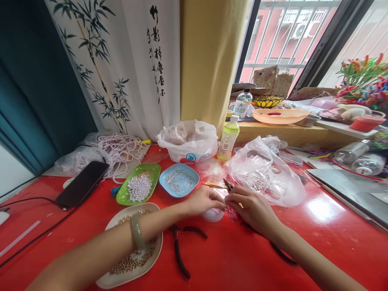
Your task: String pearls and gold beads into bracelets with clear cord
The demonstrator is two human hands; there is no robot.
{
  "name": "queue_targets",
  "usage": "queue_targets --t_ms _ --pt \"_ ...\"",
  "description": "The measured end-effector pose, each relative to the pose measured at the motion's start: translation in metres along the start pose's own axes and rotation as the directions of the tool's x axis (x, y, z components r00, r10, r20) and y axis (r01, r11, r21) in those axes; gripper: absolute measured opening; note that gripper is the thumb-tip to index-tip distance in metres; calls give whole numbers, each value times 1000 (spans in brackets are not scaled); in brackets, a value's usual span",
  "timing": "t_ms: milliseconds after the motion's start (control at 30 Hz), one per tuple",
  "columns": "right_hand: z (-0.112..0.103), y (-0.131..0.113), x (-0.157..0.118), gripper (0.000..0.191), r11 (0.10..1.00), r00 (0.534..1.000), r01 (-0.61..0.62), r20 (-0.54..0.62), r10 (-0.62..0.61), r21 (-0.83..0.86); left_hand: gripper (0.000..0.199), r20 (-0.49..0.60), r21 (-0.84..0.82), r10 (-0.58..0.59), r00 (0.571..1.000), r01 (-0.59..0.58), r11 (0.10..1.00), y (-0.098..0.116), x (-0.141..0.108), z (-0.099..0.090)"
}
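My left hand [204, 201], a green bangle on its wrist, is closed in a pinch over a small clear container [213, 215]. What its fingertips hold is too small to make out. Close beside it, my right hand [250, 205] grips pliers [228, 185], their dark jaws pointing up past the fingers and a black handle showing below the wrist. Pink beads [232, 214] lie beneath the two hands. A second pair of black-handled pliers [182, 258] rests spread on the red table [230, 258].
A blue dish [163, 178] holds thin metal pieces, a green dish [157, 171] pearly beads, a white plate [159, 242] gold beads. Behind stand a plastic bag [190, 149], a drink bottle [228, 139] and a bag of beads [266, 173]. A phone [83, 184] is at left.
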State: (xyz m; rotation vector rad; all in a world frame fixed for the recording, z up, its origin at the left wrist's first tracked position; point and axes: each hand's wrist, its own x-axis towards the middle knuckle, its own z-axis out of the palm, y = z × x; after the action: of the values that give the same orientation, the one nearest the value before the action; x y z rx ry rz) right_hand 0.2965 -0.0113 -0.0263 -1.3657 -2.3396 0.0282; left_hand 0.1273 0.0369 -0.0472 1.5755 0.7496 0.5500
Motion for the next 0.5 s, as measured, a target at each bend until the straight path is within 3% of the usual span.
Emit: queue_targets --t_ms 267,367,500 --pt "8 -16 -6 16 898 965 -221 -51 259 381 16 -17 -34 7 1000 -8 999 4 -3 3" --pt "13 -14 -7 16 819 947 -260 -33 321 511 14 -33 -75 37 999 -40 996 4 -3 3" --pt "22 -10 -9 19 666 933 -289 44 358 688 17 -132 -32 84 988 -89 996 2 -7 0"
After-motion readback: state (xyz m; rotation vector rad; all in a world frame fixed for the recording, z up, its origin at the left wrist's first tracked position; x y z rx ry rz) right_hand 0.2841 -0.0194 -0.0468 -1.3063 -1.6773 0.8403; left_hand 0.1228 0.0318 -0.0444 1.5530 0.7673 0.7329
